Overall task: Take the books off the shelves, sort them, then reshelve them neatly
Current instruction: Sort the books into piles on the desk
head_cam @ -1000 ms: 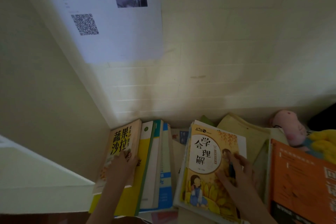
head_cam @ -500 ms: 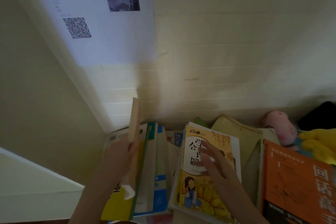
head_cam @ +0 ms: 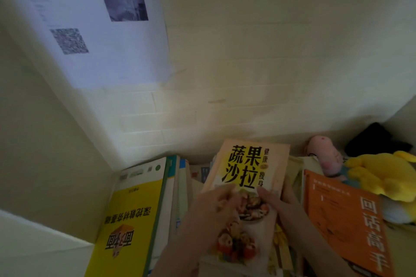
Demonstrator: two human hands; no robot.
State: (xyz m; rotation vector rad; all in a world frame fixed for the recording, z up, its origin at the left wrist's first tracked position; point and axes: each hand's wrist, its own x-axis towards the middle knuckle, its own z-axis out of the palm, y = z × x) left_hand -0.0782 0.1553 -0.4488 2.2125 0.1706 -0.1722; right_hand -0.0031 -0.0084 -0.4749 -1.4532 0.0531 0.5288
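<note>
The left hand (head_cam: 213, 211) and right hand (head_cam: 279, 206) — fingers (head_cam: 225, 194) curled — grip the cookbook (head_cam: 252, 164) titled 蔬果沙拉.

Both forearms reach forward, hands close together. The left hand (head_cam: 215, 209) grips the book (head_cam: 247, 164) with curled fingers; the right hand (head_cam: 275, 203) pinches it, thumb on top.

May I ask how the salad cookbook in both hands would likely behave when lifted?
The salad cookbook juts out flat above the grip, so probably fairly stiff. Left hand and right hand hold just its lower half: likely light.
</note>
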